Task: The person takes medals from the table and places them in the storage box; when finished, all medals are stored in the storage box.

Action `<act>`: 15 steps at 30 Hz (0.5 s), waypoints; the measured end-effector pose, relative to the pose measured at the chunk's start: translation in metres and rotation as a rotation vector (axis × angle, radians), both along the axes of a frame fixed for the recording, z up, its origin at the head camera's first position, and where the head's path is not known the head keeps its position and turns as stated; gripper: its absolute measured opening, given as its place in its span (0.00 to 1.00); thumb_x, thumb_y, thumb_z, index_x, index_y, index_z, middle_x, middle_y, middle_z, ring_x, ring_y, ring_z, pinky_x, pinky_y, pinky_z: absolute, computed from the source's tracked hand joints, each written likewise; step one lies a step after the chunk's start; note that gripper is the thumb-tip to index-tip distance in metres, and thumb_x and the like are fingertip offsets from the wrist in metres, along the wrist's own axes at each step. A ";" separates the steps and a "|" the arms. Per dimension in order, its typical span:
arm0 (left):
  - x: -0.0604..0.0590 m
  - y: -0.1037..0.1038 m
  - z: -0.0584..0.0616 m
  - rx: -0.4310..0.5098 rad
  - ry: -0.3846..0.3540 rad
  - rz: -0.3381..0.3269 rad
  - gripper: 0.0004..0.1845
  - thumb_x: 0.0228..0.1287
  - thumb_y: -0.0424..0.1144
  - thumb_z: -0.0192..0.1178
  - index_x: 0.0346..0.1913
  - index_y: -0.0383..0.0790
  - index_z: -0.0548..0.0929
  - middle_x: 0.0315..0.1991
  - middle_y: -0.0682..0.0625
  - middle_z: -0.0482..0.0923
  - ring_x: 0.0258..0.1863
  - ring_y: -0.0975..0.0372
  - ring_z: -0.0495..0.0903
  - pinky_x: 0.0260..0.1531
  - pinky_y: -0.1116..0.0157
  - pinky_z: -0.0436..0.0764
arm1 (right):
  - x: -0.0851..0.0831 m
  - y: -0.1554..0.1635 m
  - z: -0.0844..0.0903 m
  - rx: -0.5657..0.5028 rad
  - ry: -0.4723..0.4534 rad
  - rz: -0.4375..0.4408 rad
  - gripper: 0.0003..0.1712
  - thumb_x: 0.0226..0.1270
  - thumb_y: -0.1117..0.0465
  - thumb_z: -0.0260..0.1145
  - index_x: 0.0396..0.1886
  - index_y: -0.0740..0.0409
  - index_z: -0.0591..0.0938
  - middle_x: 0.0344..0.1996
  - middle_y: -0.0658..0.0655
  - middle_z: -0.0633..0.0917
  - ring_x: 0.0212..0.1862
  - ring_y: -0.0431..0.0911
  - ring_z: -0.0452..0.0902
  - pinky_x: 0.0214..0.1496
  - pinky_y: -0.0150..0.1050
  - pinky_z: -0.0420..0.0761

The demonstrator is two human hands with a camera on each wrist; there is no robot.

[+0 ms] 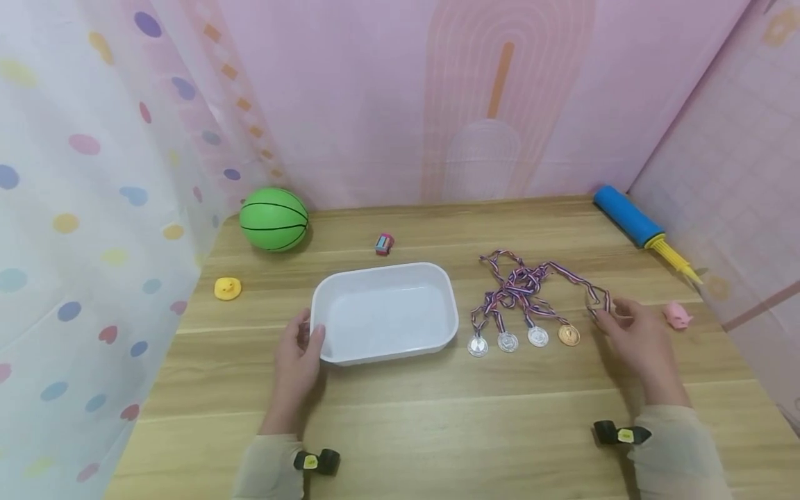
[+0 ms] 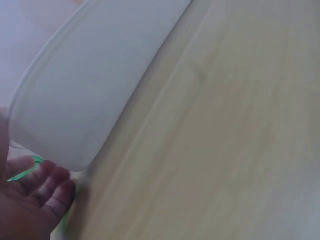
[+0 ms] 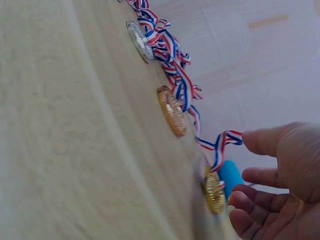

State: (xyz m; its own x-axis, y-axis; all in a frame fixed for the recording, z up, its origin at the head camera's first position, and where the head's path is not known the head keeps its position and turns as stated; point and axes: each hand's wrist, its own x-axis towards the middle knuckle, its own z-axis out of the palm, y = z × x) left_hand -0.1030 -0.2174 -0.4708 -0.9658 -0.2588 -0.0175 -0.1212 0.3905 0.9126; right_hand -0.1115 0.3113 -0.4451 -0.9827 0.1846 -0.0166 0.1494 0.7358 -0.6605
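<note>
A white plastic tray (image 1: 400, 278) stands empty in the middle of the wooden table. My left hand (image 1: 309, 335) grips its near left corner, thumb over the rim; the left wrist view shows the fingers (image 2: 47, 187) against the tray (image 2: 85, 85) wall. Right of the tray lie several medals (image 1: 523, 337) with tangled striped ribbons (image 1: 521, 281). My right hand (image 1: 609, 316) rests at the rightmost medal. In the right wrist view its thumb touches the ribbon (image 3: 220, 147) and loosely bent fingers (image 3: 247, 202) hover by that gold medal (image 3: 215, 192), which lies flat.
A green ball (image 1: 273, 219) sits back left, a yellow duck (image 1: 228, 287) left of the tray, and a small toy car (image 1: 384, 244) behind it. A blue pump (image 1: 631, 217) lies back right, with a pink pig (image 1: 678, 314) beside my right hand. Curtain and walls enclose the table.
</note>
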 end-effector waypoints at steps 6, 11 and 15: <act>0.000 0.003 -0.006 0.101 0.025 0.099 0.21 0.73 0.47 0.51 0.59 0.36 0.74 0.47 0.43 0.74 0.46 0.59 0.71 0.40 0.77 0.73 | -0.006 -0.002 -0.012 -0.084 -0.048 -0.111 0.39 0.69 0.42 0.58 0.62 0.72 0.70 0.51 0.73 0.77 0.51 0.64 0.73 0.51 0.57 0.72; 0.000 0.001 -0.011 0.159 0.038 0.136 0.20 0.71 0.47 0.54 0.54 0.34 0.77 0.48 0.44 0.76 0.47 0.61 0.73 0.42 0.78 0.75 | -0.008 0.001 -0.018 -0.128 -0.102 -0.170 0.39 0.68 0.43 0.60 0.63 0.73 0.69 0.56 0.74 0.75 0.54 0.64 0.72 0.53 0.55 0.72; -0.001 -0.001 -0.013 0.195 0.046 0.138 0.19 0.70 0.45 0.56 0.53 0.32 0.78 0.47 0.45 0.76 0.46 0.61 0.74 0.43 0.78 0.75 | -0.008 0.006 -0.023 -0.130 -0.114 -0.186 0.37 0.66 0.45 0.63 0.61 0.70 0.71 0.51 0.70 0.77 0.46 0.55 0.72 0.42 0.41 0.72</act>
